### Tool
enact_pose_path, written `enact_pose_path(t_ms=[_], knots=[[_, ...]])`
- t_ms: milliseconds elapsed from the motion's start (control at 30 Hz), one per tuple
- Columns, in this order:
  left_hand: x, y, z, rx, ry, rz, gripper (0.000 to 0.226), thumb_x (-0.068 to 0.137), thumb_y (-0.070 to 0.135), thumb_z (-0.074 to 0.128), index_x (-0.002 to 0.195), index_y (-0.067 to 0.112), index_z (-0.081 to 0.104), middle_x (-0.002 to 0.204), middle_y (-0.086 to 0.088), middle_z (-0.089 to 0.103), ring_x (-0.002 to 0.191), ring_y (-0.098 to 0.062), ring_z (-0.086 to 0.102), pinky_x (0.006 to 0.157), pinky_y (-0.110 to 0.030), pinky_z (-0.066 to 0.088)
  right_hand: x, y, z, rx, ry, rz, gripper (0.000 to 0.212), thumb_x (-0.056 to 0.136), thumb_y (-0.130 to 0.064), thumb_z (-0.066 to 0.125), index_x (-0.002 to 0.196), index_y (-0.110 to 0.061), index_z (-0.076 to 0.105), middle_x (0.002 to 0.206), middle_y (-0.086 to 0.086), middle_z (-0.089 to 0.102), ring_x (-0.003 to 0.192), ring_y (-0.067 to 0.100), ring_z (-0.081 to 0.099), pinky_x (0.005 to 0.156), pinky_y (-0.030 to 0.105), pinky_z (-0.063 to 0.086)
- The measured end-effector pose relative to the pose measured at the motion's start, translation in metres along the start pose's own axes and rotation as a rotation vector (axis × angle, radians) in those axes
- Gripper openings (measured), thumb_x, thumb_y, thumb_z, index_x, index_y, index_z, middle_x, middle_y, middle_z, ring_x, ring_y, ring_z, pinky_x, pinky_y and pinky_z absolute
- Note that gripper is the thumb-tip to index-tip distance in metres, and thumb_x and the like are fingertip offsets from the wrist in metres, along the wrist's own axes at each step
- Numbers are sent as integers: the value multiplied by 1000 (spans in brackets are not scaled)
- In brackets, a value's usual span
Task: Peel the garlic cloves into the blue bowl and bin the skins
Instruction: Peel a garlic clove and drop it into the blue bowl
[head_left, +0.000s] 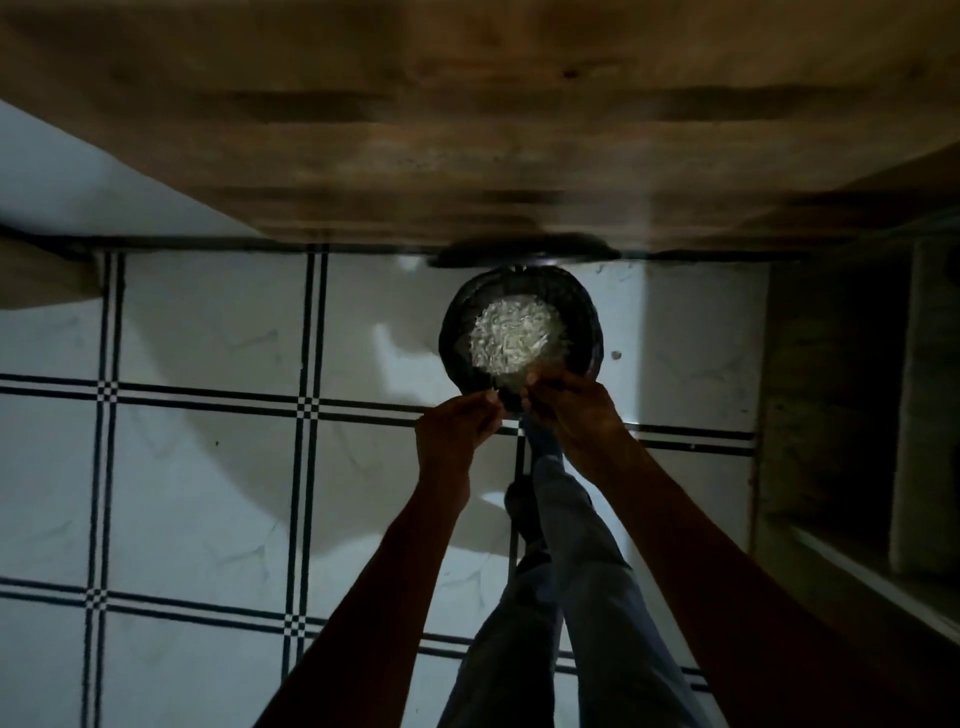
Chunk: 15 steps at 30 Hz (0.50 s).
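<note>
A black round bin (452, 332) stands on the tiled floor, its lid (524, 254) raised against the wooden table edge. A pale heap of garlic skins (514, 335) fills it. Both my hands hover over the bin's near rim, close together. My left hand (457, 426) has its fingers curled toward the thumb; the dim light hides whether anything sits between them. My right hand (571, 410) pinches a few pale skins at its fingertips just above the rim. No bowl or garlic cloves are in view.
A wooden table top (467, 119) fills the upper part of the view. My leg in jeans (582, 545) reaches toward the bin's base. White floor tiles with dark lines (208, 467) spread to the left. A dark cabinet or shelf (857, 415) stands at the right.
</note>
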<state>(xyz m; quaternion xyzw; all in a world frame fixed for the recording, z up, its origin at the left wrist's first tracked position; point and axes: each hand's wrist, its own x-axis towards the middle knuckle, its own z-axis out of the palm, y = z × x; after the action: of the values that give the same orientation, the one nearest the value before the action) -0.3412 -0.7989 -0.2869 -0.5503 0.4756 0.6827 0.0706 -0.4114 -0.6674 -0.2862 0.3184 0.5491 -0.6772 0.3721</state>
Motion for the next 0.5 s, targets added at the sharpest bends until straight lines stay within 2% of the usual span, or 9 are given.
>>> enact_pose_path(t_ms=[167,267,300,333,367,433,500], knots=[[100,-39,7,103,26,4,12,87,-5,76,82,6,75,69,-3,74,67,-16,68,67,-24,57,91,45,0,5,-10,50,22,94,15,60,89,-4,70,72,1,76,72,16,72,72,24,63],[153,-57,11,273,-4,13,16,90,-7,72,85,8,72,70,3,72,59,-1,67,63,-22,54,145,65,0,-71,37,92,16,99,11,57,101,1,69,85,6,72,81,20,68,78,29,61],[165,-60,12,285,-23,2,13,90,-7,72,90,6,72,75,-1,72,63,-4,69,65,-23,56,156,66,2,-131,56,101,15,100,9,57,108,5,68,88,7,69,81,20,67,78,29,61],[174,-61,14,281,-23,-5,11,90,-7,72,90,4,72,79,-5,72,69,-12,70,69,-27,58,170,72,2,-177,88,110,13,99,8,60,105,4,70,87,8,68,80,21,67,77,30,61],[184,-64,15,284,0,-10,11,88,-6,75,84,5,72,78,-8,72,72,-19,70,72,-32,57,179,73,4,-204,132,121,9,96,5,66,94,-1,72,83,8,69,77,23,67,77,33,61],[198,-65,18,297,92,-31,13,83,2,82,76,4,72,70,-7,73,70,-25,70,74,-39,58,194,76,9,-333,233,54,23,89,-5,80,69,-11,70,72,7,69,73,26,67,77,40,61],[208,-67,21,286,129,-77,19,83,8,84,89,-7,73,75,-12,75,72,-28,72,77,-41,61,202,78,8,-477,240,-60,32,90,-13,81,61,-14,67,64,4,66,67,21,67,72,36,60]])
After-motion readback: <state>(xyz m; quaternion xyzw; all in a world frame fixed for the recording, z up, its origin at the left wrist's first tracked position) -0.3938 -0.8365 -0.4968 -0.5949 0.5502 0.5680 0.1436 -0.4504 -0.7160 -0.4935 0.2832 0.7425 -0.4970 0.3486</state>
